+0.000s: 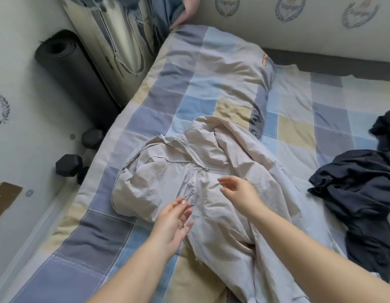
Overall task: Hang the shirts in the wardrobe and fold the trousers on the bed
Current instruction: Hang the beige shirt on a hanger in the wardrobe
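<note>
Covering the whole bed is a patchwork quilt in blue, grey and sand squares, and on it the beige trousers are lying crumpled, waistband and zip fly turned toward the pillow, legs trailing down toward the camera in loose folds. Both hands are reaching in over the crotch area. The left hand is hovering with fingers spread and relaxed, its fingertips just at the fly seam, gripping nothing. The right hand is also hanging open above the cloth, fingers loosely extended, holding nothing (whether it is actually touching the fabric I cannot tell).

Judging by this, the trouser-folding step is just beginning: the garment is not yet flattened. The next move probably calls for smoothing the seat and pulling the two legs straight and onto each other before any fold, since the right leg is looking bunched and twisted.

Well apart at the right edge, a dark garment is waiting in a heap. Beside the bed, a rolled black mat is leaning against the wall and a dumbbell is sitting on the floor.
</note>
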